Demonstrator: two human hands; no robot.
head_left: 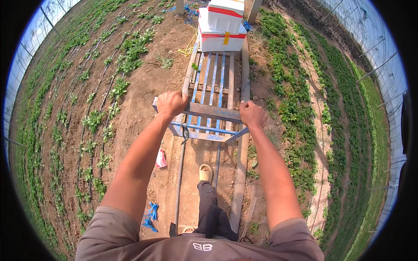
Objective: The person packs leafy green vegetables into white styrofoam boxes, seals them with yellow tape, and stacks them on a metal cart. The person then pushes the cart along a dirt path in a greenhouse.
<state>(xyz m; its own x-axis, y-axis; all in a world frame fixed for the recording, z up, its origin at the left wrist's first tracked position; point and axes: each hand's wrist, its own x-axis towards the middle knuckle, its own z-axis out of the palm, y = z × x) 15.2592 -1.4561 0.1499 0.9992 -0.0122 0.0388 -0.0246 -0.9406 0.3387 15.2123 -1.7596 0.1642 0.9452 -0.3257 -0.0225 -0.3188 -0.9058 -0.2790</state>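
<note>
My left hand [172, 103] grips the left end of the push handle bar [214, 112] of a flat rail cart. At the bar's right end, my right hand [253, 114] is closed around it. Blue-painted metal slats [214, 73] form the cart's deck beyond the handle. Two white foam boxes with red tape are stacked at its far end, the upper box [225, 19] on the lower box [222, 42]. A dark strap [185, 133] hangs from the blue crossbar below the handle. A small green leaf [195, 67] lies on the slats.
Two narrow rails [180, 186] run along the dirt path under the cart. A concrete curb [241, 169] borders them on the right. Leafy crop rows [294, 107] grow on both sides. A red-and-white packet [161, 159], blue twine [151, 215] and yellow cord [187, 49] lie left of the rails.
</note>
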